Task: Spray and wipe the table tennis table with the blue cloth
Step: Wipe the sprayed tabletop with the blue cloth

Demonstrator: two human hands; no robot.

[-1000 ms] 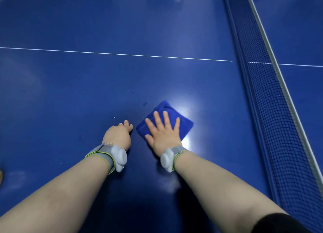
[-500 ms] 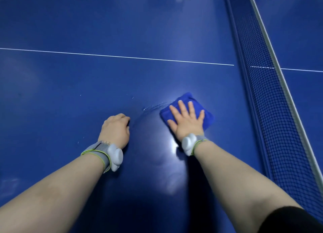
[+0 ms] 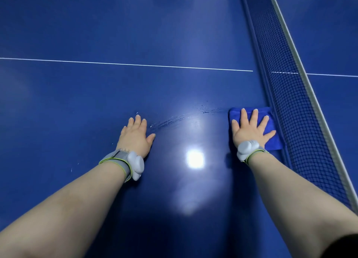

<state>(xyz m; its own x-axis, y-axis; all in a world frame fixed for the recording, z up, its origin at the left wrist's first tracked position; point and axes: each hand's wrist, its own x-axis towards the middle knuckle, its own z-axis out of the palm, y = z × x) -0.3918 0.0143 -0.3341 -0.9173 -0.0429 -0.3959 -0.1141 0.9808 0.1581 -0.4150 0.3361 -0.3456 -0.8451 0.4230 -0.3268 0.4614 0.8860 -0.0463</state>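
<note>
The folded blue cloth (image 3: 275,141) lies flat on the dark blue table tennis table (image 3: 96,102), right beside the foot of the net. My right hand (image 3: 250,130) presses down on the cloth with straight, spread fingers. My left hand (image 3: 136,136) rests flat on the bare table surface to the left, fingers straight, holding nothing. A thin curved streak of wet droplets (image 3: 184,118) runs across the table between the two hands. No spray bottle is in view.
The dark mesh net (image 3: 296,112) with its grey top band crosses the right side diagonally. A white centre line (image 3: 126,64) runs across the table farther away. A bright lamp reflection (image 3: 195,159) shines between my forearms.
My right hand has slid the cloth to the right, from beside my left hand up to the net, leaving a wet streak. My left hand has uncurled its fingers and now lies flat.
</note>
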